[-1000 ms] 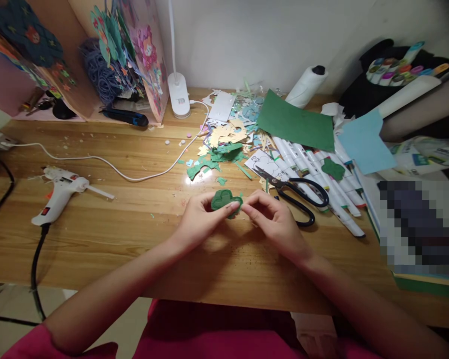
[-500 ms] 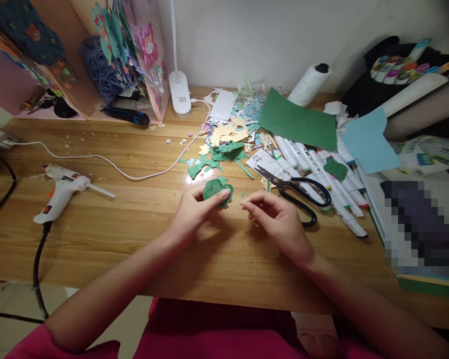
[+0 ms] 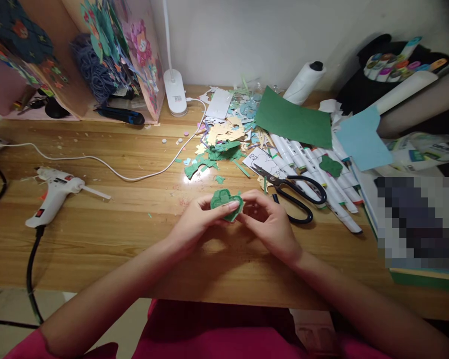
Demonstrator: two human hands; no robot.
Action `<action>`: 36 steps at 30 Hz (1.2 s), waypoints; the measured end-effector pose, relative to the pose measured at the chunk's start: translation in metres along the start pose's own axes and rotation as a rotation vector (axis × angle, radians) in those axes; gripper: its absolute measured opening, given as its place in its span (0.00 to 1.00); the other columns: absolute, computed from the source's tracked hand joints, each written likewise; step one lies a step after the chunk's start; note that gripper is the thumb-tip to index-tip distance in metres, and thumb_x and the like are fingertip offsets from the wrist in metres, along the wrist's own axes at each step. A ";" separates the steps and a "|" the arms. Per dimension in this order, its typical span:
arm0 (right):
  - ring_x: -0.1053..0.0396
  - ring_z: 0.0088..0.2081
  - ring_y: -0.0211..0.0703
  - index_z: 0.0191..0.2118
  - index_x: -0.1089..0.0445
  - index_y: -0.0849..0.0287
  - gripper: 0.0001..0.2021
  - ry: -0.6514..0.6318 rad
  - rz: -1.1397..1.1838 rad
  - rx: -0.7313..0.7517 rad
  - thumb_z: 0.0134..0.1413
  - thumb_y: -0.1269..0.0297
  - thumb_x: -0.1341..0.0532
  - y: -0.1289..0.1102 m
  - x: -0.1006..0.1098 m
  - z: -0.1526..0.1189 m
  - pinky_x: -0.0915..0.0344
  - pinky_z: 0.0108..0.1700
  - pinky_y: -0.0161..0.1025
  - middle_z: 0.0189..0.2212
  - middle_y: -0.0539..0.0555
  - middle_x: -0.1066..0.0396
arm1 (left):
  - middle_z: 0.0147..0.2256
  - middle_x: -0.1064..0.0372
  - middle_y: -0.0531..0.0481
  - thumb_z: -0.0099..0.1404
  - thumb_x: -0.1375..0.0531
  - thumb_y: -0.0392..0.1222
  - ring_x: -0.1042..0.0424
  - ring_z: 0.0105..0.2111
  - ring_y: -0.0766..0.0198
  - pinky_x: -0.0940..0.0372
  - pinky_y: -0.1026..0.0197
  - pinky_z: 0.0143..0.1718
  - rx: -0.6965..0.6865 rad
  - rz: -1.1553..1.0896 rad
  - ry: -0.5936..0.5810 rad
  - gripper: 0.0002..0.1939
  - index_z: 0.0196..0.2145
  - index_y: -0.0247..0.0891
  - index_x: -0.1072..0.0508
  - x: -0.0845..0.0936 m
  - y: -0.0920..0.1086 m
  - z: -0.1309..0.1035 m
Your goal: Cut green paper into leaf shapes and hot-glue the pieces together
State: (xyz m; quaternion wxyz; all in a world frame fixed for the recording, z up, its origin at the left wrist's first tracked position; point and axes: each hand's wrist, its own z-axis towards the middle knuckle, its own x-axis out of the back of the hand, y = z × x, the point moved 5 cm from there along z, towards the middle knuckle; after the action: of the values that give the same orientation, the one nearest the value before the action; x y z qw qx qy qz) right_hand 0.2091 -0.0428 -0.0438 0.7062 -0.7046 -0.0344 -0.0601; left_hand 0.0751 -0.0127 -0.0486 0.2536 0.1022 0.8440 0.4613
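Observation:
A small green paper cutout [image 3: 220,200] with a rounded, cloud-like outline is held over the desk, lines faintly visible on its face. My left hand [image 3: 194,219] grips it, the thumb lying across its front. At the cutout's right edge, the thumb and fingertips of my right hand [image 3: 271,219] close on the rim; its lower fingertips are partly hidden. Right of my right hand lie black-handled scissors [image 3: 299,199], their blades over a white paper with a line drawing [image 3: 260,158]. Another green cutout [image 3: 331,165] rests on the markers.
Paper scraps [image 3: 224,132] are heaped behind my hands, beside a green sheet [image 3: 294,117] and several white markers [image 3: 331,197]. A glue gun [image 3: 56,192] lies at left with its black cord. A white cable [image 3: 134,178] crosses the desk from the lamp base [image 3: 175,94].
The green cutout has moved right and slightly down with my left hand. My right fingers, apart from it before, now meet its right edge. A small green scrap has dropped onto the desk.

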 end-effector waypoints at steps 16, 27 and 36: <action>0.34 0.32 0.41 0.36 0.25 0.56 0.06 -0.238 0.092 -0.086 0.50 0.65 0.35 0.000 -0.005 0.001 0.36 0.33 0.38 0.33 0.52 0.31 | 0.30 0.28 0.52 0.52 0.34 0.47 0.33 0.30 0.67 0.40 0.65 0.33 -0.168 0.125 0.109 0.11 0.29 0.36 0.24 0.003 0.013 -0.001; 0.32 0.37 0.44 0.35 0.25 0.56 0.08 -0.150 0.055 -0.064 0.46 0.63 0.33 0.007 -0.015 0.000 0.34 0.39 0.39 0.32 0.52 0.29 | 0.27 0.32 0.54 0.53 0.34 0.48 0.36 0.27 0.70 0.42 0.67 0.31 -0.133 0.074 0.052 0.13 0.29 0.34 0.26 0.000 0.007 0.000; 0.32 0.35 0.41 0.29 0.23 0.54 0.03 -0.226 0.175 0.014 0.44 0.69 0.31 0.007 -0.017 0.003 0.35 0.38 0.36 0.30 0.50 0.29 | 0.22 0.32 0.56 0.56 0.37 0.49 0.35 0.21 0.73 0.40 0.69 0.25 -0.069 0.090 -0.066 0.13 0.26 0.34 0.30 -0.003 0.014 -0.002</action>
State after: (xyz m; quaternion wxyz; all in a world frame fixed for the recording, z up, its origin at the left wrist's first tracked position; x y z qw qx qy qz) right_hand 0.1934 -0.0390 -0.0527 0.7052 -0.7023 -0.0524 0.0817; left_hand 0.0760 -0.0081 -0.0352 0.2636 0.1462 0.8133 0.4977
